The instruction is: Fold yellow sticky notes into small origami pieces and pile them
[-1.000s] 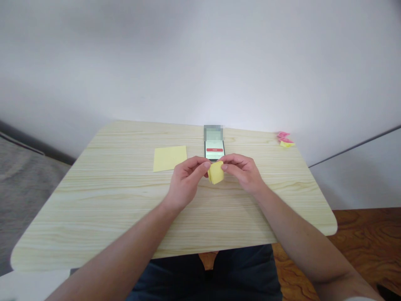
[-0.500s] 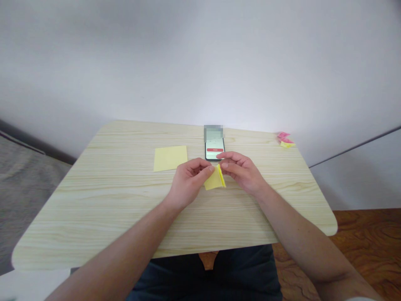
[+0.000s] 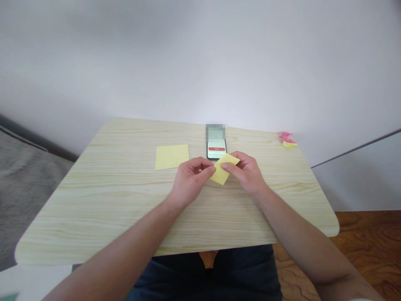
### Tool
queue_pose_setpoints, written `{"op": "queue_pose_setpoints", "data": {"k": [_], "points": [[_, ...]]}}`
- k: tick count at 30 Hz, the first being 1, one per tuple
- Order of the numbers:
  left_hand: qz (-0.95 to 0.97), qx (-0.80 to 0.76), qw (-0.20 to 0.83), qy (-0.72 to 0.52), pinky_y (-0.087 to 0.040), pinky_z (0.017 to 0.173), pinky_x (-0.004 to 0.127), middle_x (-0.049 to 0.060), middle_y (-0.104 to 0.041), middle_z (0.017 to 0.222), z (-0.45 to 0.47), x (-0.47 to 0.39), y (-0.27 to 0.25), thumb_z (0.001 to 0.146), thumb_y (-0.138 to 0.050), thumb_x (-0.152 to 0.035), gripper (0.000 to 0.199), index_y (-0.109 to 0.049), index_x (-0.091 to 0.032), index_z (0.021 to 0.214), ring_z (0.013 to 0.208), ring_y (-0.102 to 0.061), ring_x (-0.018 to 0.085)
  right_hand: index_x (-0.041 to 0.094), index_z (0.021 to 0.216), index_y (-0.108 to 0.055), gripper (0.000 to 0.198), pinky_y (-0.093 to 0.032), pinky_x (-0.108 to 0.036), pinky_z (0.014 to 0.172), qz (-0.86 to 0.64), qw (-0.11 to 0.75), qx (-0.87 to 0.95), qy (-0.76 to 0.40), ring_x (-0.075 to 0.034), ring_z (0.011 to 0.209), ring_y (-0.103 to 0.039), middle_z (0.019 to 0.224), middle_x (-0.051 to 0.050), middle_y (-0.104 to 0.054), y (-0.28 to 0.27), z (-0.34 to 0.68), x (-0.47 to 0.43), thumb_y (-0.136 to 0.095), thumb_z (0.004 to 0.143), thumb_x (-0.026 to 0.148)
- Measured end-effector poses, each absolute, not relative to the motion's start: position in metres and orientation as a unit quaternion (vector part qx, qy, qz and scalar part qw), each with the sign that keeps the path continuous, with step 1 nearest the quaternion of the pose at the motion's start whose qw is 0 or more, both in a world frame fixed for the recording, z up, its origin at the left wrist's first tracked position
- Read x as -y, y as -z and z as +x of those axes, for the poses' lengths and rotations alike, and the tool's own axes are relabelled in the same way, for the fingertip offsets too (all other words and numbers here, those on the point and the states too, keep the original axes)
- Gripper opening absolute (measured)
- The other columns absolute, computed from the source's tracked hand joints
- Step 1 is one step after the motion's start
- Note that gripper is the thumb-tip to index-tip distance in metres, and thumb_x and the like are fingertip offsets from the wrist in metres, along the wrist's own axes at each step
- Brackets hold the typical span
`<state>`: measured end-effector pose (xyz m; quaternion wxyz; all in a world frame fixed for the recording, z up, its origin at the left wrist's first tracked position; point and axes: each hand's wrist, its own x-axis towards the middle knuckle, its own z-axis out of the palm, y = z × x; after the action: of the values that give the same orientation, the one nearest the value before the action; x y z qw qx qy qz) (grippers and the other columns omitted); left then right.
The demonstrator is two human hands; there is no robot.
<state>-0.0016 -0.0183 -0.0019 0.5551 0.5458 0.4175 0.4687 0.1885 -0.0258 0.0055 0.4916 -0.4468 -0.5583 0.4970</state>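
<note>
Between my two hands, above the middle of the table, is a small folded piece of yellow paper. My left hand pinches its left corner between thumb and fingers. On the other side, my right hand is closed on it, the thumb flat on the front and the fingers behind, mostly hidden. A larger flat sheet of yellow paper lies on the table left of my hands. Just beyond the folded paper a lit smartphone lies against the wall side, its lower edge close to my fingers.
The pale wood-grain table meets a white wall at its far edge. Folded pink and yellow paper pieces rest at the far right corner. Grey fabric is at the left, and a wooden floor at the right.
The folded yellow paper has turned, showing a flat slanted face instead of a raised edge. My right thumb now presses on it, and the right index finger has gone behind it.
</note>
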Motion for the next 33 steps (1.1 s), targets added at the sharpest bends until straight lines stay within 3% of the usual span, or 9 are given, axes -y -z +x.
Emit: {"op": "queue_pose_setpoints", "data": {"k": [4,10,21,24,29,33], "points": [[0.543,-0.401,0.552,-0.49,-0.044,0.064,0.026,0.001,-0.066,0.077,-0.001,0.019,0.0,0.079,-0.074,-0.024,0.011,-0.071,-0.019,0.089,0.071,-0.058,0.014,0.022,0.088,-0.07,0.023,-0.049,-0.027,0.061,-0.465,0.474,0.574,-0.479,-0.014,0.067,-0.061,0.078,0.0,-0.069,-0.006,0.188,0.028,-0.08,0.081,0.041],[0.557,-0.425,0.527,-0.482,-0.04,0.061,0.025,0.0,-0.061,0.073,-0.002,0.019,-0.004,0.075,-0.071,-0.019,0.005,-0.068,-0.018,0.078,0.067,-0.054,0.013,0.023,0.088,-0.069,0.022,-0.048,-0.027,0.06,-0.465,0.464,0.591,-0.468,-0.014,0.068,-0.06,0.081,0.0,-0.069,-0.005,0.187,0.032,-0.08,0.082,0.041],[0.58,-0.453,0.492,-0.465,-0.037,0.057,0.025,-0.002,-0.058,0.07,-0.002,0.019,-0.002,0.079,-0.066,-0.019,0.003,-0.066,-0.019,0.076,0.065,-0.05,0.012,0.024,0.09,-0.071,0.013,-0.052,-0.033,0.076,-0.448,0.472,0.667,-0.363,-0.018,0.083,-0.066,0.089,-0.002,-0.072,-0.005,0.186,0.034,-0.075,0.087,0.036],[0.616,-0.457,0.431,-0.475,-0.041,0.061,0.027,0.0,-0.062,0.074,-0.001,0.023,-0.002,0.082,-0.064,-0.019,0.003,-0.066,-0.019,0.079,0.069,-0.054,0.014,0.024,0.091,-0.071,0.008,-0.053,-0.034,0.08,-0.441,0.468,0.688,-0.337,-0.019,0.086,-0.067,0.091,-0.002,-0.073,-0.007,0.185,0.035,-0.073,0.089,0.032],[0.731,-0.416,0.244,-0.483,-0.045,0.073,0.031,0.001,-0.065,0.078,0.0,0.029,-0.001,0.082,-0.066,-0.016,0.005,-0.067,-0.021,0.081,0.077,-0.058,0.016,0.024,0.094,-0.071,0.008,-0.054,-0.035,0.083,-0.446,0.454,0.729,-0.253,-0.019,0.087,-0.069,0.093,-0.003,-0.075,-0.007,0.183,0.037,-0.07,0.087,0.022],[0.759,-0.389,0.193,-0.485,-0.048,0.077,0.033,0.001,-0.066,0.079,0.001,0.028,-0.001,0.084,-0.067,-0.016,0.005,-0.068,-0.021,0.085,0.08,-0.06,0.018,0.023,0.089,-0.072,0.006,-0.054,-0.034,0.08,-0.449,0.471,0.732,-0.201,-0.018,0.084,-0.069,0.089,-0.002,-0.075,-0.006,0.184,0.036,-0.067,0.088,0.02]]}}
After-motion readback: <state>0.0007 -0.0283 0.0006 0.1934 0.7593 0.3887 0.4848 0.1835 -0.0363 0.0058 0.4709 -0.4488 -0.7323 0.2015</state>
